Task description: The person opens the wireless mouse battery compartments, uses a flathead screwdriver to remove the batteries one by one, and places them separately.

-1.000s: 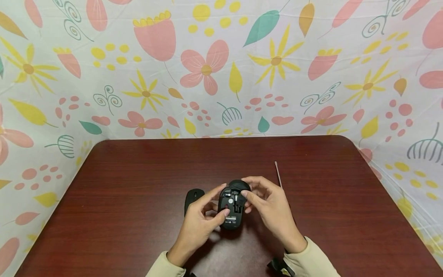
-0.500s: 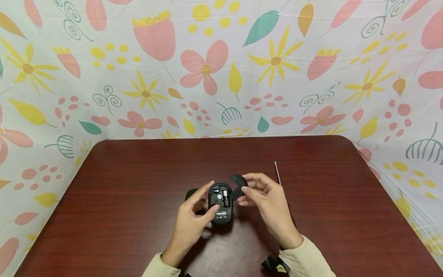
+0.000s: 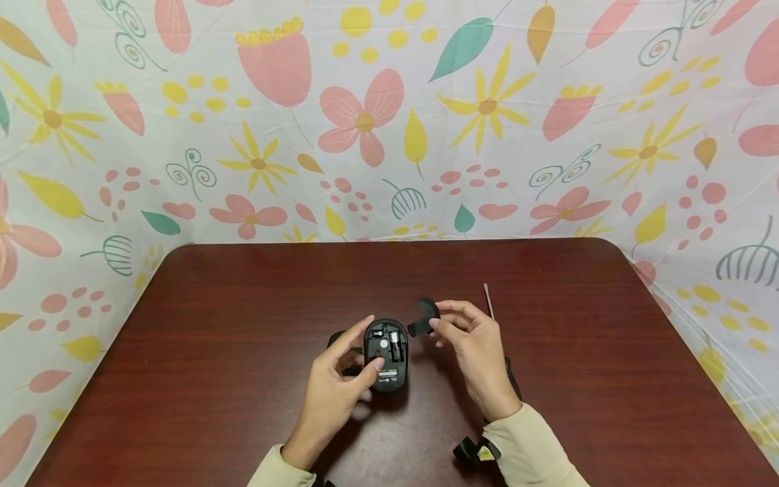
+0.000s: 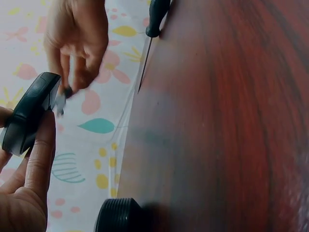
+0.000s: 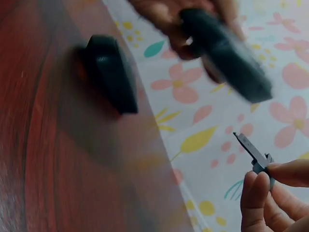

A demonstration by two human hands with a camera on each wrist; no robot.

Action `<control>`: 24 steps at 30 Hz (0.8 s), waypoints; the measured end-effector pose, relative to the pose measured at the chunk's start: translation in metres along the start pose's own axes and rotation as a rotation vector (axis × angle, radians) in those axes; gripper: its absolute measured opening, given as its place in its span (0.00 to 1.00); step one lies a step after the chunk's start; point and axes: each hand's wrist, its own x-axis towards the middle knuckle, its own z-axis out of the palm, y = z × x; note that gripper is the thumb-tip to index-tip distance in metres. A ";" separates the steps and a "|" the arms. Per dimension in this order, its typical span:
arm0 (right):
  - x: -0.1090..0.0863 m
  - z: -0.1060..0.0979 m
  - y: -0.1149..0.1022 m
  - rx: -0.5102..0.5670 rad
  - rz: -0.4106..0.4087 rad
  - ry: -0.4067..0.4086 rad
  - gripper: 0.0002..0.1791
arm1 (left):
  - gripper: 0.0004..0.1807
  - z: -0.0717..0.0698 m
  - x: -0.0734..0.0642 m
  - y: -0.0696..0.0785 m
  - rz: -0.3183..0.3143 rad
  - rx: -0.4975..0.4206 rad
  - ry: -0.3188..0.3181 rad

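My left hand (image 3: 331,392) grips a black computer mouse (image 3: 391,375) by its sides, above the table. Its underside faces the head camera, and a battery (image 3: 397,346) shows in the uncovered compartment. Between thumb and fingers, my right hand (image 3: 477,352) pinches a black curved battery cover (image 3: 417,328), apart from the mouse and just to its upper right. The right wrist view shows the cover (image 5: 253,152) edge-on, with a thin tab sticking out. In the left wrist view the mouse (image 4: 30,113) appears from the side, and its underside is mostly hidden.
A second black mouse-shaped object (image 5: 110,72) lies on the brown table (image 3: 243,304), partly hidden behind my left hand in the head view. A screwdriver (image 4: 158,17) lies beyond my right hand. Flowered cloth (image 3: 389,135) hangs behind the table.
A second ago the cover lay against the mouse's underside. It has come off in my right hand and moved up and right. The left hand has shifted the mouse slightly left.
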 end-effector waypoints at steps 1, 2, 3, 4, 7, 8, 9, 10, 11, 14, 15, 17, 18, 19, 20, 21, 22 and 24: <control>0.003 0.002 0.002 0.015 0.006 0.007 0.15 | 0.34 0.001 -0.001 0.001 -0.002 -0.005 -0.005; 0.006 0.003 0.004 0.027 0.008 0.012 0.15 | 0.34 0.002 -0.001 0.002 -0.006 -0.009 -0.009; 0.009 0.005 0.006 0.034 0.011 0.018 0.14 | 0.34 0.004 -0.002 0.003 -0.009 -0.012 -0.012; 0.011 0.007 0.007 0.033 0.013 0.023 0.14 | 0.34 0.005 -0.003 0.004 -0.012 -0.015 -0.017; 0.018 0.011 0.012 0.014 0.019 0.040 0.13 | 0.34 0.008 -0.006 0.006 -0.016 -0.025 -0.032; 0.021 0.012 0.013 0.003 0.022 0.044 0.12 | 0.34 0.009 -0.007 0.007 -0.018 -0.025 -0.037; 0.023 0.013 0.015 -0.008 0.027 0.050 0.12 | 0.34 0.009 -0.007 0.007 -0.020 -0.024 -0.041; 0.026 0.015 0.017 -0.019 0.029 0.055 0.11 | 0.34 0.010 -0.007 0.008 -0.019 -0.023 -0.044; 0.028 0.016 0.018 -0.030 0.032 0.059 0.11 | 0.34 0.010 -0.008 0.009 -0.018 -0.022 -0.047; 0.035 0.021 0.022 -0.057 0.042 0.069 0.11 | 0.34 0.011 -0.009 0.011 -0.022 -0.019 -0.052; 0.037 0.022 0.023 -0.072 0.046 0.073 0.11 | 0.34 0.011 -0.009 0.011 -0.020 -0.018 -0.054; 0.040 0.025 0.025 -0.102 0.055 0.078 0.11 | 0.34 0.011 -0.010 0.012 -0.016 -0.022 -0.059; 0.041 0.026 0.026 -0.119 0.058 0.082 0.11 | 0.34 0.011 -0.010 0.012 -0.014 -0.024 -0.059; 0.043 0.027 0.028 -0.136 0.060 0.085 0.11 | 0.34 0.011 -0.010 0.012 -0.012 -0.026 -0.059; 0.044 0.028 0.029 -0.153 0.063 0.088 0.11 | 0.34 0.012 -0.010 0.012 -0.011 -0.027 -0.059; 0.045 0.028 0.030 -0.178 0.066 0.089 0.11 | 0.34 0.012 -0.010 0.012 -0.011 -0.029 -0.060; 0.046 0.029 0.031 -0.196 0.068 0.088 0.11 | 0.34 0.012 -0.011 0.011 -0.013 -0.032 -0.062; 0.048 0.030 0.034 -0.223 0.074 0.088 0.11 | 0.34 0.013 -0.011 0.011 -0.016 -0.035 -0.066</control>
